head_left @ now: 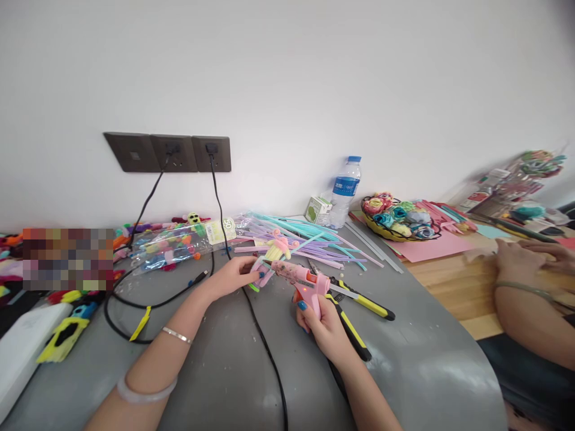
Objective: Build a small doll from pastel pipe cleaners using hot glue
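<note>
My right hand (324, 326) grips the handle of a pink hot glue gun (302, 280), whose nozzle points left at a small pink and lilac pipe-cleaner piece (261, 272). That piece is pinched in my left hand (233, 275), held just above the grey table (404, 371). A yellow and pink pipe-cleaner flower (278, 246) lies right behind it. The gun's black cord (265, 347) runs toward me across the table.
Yellow-handled pliers (359, 305) lie right of the gun. Behind are loose pastel pipe cleaners (309, 239), a bag of pompoms (175, 245), a water bottle (345, 190), a basket of flowers (399, 218) and wall sockets (171, 152). Another person's arms (530, 287) rest at the right.
</note>
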Demonstrator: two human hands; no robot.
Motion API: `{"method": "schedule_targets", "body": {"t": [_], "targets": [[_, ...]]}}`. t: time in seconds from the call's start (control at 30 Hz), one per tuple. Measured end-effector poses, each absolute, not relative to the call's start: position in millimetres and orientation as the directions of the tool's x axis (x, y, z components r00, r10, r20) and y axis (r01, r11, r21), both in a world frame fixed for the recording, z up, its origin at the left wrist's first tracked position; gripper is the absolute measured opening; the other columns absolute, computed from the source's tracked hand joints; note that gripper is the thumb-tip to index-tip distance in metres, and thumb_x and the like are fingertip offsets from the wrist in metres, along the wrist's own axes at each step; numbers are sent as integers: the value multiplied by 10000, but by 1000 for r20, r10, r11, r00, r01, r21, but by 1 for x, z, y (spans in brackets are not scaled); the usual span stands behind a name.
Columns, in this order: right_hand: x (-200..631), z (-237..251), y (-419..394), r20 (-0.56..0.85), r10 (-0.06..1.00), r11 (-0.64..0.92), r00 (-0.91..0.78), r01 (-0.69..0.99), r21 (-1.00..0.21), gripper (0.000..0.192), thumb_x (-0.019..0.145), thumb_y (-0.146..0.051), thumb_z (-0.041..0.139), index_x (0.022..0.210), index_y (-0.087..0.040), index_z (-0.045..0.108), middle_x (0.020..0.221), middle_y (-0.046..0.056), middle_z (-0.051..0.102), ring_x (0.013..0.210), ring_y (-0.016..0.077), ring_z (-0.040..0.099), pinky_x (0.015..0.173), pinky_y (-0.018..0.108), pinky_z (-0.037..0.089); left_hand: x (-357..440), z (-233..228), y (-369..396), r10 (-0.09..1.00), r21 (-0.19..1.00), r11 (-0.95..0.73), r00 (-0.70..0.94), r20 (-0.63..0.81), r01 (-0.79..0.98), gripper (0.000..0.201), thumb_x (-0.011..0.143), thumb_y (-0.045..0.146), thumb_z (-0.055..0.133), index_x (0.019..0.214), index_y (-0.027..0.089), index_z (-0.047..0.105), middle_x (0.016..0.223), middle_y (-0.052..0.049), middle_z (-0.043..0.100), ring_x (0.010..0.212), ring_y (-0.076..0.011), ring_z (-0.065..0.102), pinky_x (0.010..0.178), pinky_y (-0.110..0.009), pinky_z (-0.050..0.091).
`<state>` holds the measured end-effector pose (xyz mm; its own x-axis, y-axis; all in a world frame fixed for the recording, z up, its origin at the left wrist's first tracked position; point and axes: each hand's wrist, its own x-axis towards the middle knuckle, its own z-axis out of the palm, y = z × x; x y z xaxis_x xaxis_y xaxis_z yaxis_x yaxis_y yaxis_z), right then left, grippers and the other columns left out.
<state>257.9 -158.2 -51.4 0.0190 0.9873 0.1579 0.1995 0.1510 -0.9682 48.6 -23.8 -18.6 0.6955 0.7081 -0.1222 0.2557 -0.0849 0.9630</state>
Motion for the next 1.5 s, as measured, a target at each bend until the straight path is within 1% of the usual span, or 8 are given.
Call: {"method": "schedule_targets", "body": {"t": [0.23,0.43,0.63,0.87,1.03,1.2,1.33,1.5], "targets": [[258,-51,-158,162,987,155,15,203,-967,451,943,-615,462,835,-184,542,522,-49,416,474,118,350,470,251,319,48,-19,-24,708,962,-96,697,-114,254,376,856,443,643,1082,150,712,925,-83,692,851,-221,631,707,-294,508],[259,-53,-159,162,987,157,5,222,-962,445,947,-605,462,787,-195,526,519,-44,415,485,120,351,487,259,322,49,-18,-25,697,965,-77,705,-126,249,307,884,414,607,1016,153,702,904,-64,666,807,-189,604,687,-275,486],[259,-53,-159,162,987,155,12,226,-962,458,940,-621,462,778,-197,521,519,-43,413,484,120,354,483,258,322,49,-16,-25,696,963,-72,705,-137,258,318,878,419,617,1028,153,705,949,-78,686,840,-203,623,705,-285,510],[256,-52,-160,159,985,139,66,239,-961,489,915,-653,484,817,-181,566,516,-40,425,474,126,383,466,258,351,49,-20,-23,707,958,-111,699,-112,265,357,857,443,643,1049,149,711,984,-86,711,875,-223,647,729,-290,513],[259,-58,-160,225,959,187,171,212,-959,464,936,-627,478,877,-181,593,500,-46,452,461,130,405,480,264,354,49,-19,-24,706,957,-88,695,-136,276,355,874,435,611,1073,155,702,1017,-79,711,920,-240,649,746,-299,509],[264,-64,-161,273,943,245,191,161,-956,411,980,-561,455,1004,-174,591,508,-57,468,456,127,397,510,270,344,52,-18,-24,792,967,-111,609,-54,230,374,817,412,648,1078,148,694,1096,-97,723,996,-268,661,826,-339,533],[263,-63,-161,263,951,233,164,183,-955,437,970,-587,456,903,-179,598,489,-53,459,447,126,389,504,276,337,53,-18,-22,867,968,-154,497,36,199,411,778,408,650,1094,147,674,1108,-96,723,1008,-276,666,848,-357,542],[260,-60,-161,248,962,221,115,206,-953,478,950,-619,463,860,-170,601,480,-48,446,448,121,382,484,269,331,51,-17,-22,870,964,-160,492,36,213,396,778,396,634,1081,145,675,1081,-91,727,999,-280,671,844,-360,540]]}}
